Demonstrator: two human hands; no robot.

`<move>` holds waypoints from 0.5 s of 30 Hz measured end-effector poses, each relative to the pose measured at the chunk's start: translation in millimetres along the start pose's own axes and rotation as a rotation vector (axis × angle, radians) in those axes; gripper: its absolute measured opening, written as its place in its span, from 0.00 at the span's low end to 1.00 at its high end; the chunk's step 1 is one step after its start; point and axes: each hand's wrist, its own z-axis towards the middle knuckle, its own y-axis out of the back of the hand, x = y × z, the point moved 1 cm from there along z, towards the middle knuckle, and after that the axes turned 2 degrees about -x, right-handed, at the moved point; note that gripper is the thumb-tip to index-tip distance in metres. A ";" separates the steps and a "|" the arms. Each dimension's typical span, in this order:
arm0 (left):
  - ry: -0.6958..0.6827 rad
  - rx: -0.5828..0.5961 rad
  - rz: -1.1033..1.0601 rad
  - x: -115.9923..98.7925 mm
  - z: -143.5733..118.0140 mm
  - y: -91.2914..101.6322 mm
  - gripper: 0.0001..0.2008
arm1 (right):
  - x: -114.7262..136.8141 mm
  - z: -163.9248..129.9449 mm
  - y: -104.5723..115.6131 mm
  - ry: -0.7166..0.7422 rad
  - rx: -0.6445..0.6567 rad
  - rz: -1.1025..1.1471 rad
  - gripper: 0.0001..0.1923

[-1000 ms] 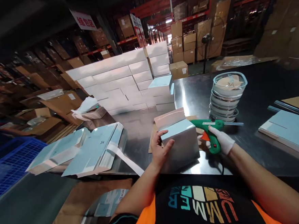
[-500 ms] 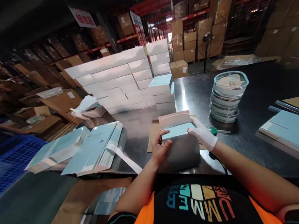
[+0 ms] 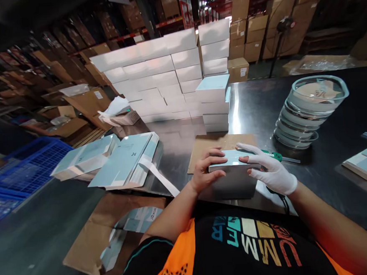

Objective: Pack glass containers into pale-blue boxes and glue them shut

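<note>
A small box [image 3: 231,156] with a light blue top sits between my hands near the table's front edge, its lid flap down. My bare left hand [image 3: 208,169] grips its left end, fingers over the top and thumb at the front. On its right end my right hand [image 3: 272,171], in a white glove with bare thumb and fingertips, presses with bent fingers. Behind the box a brown cardboard sheet [image 3: 197,155] lies on the table. Just past my gloved hand is a green-handled screwdriver [image 3: 277,156], partly hidden.
A stack of clear lidded containers [image 3: 307,112] stands right. White boxes [image 3: 162,67] form a wall at the back, beside a blue-topped box stack [image 3: 213,93]. Flat light blue cartons [image 3: 119,163] lie left, a white strip [image 3: 159,177] hanging off. A blue crate [image 3: 31,169] stands far left.
The box's raised flap has come down onto its top. My gloved hand has moved from the back corner to the right end. The whole view has shifted with my head.
</note>
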 end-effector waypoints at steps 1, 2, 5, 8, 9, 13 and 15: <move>-0.027 0.034 0.008 -2.5 1.4 2.3 0.17 | 3.7 0.0 -0.2 0.007 0.002 -0.002 0.14; -0.049 0.040 0.013 -4.7 2.4 4.0 0.16 | 6.6 0.3 0.0 0.015 0.004 -0.006 0.14; -0.082 0.016 0.036 -7.9 3.1 4.8 0.15 | 7.8 -1.3 -0.5 0.043 0.011 -0.017 0.13; -0.082 0.041 0.026 -8.1 -0.2 1.9 0.17 | -4.7 -13.9 -6.8 -0.039 -0.060 -0.063 0.24; -0.068 0.058 0.020 -7.8 -2.3 1.7 0.20 | -10.8 -20.0 -10.5 -0.086 -0.084 -0.083 0.33; 0.095 0.015 0.089 -0.8 -11.7 22.5 0.45 | -28.0 -30.7 -23.5 -0.306 -0.066 -0.100 0.43; 0.215 -0.098 0.233 8.3 -11.6 55.9 0.48 | -24.5 -14.1 -21.3 -0.416 -0.129 -0.063 0.36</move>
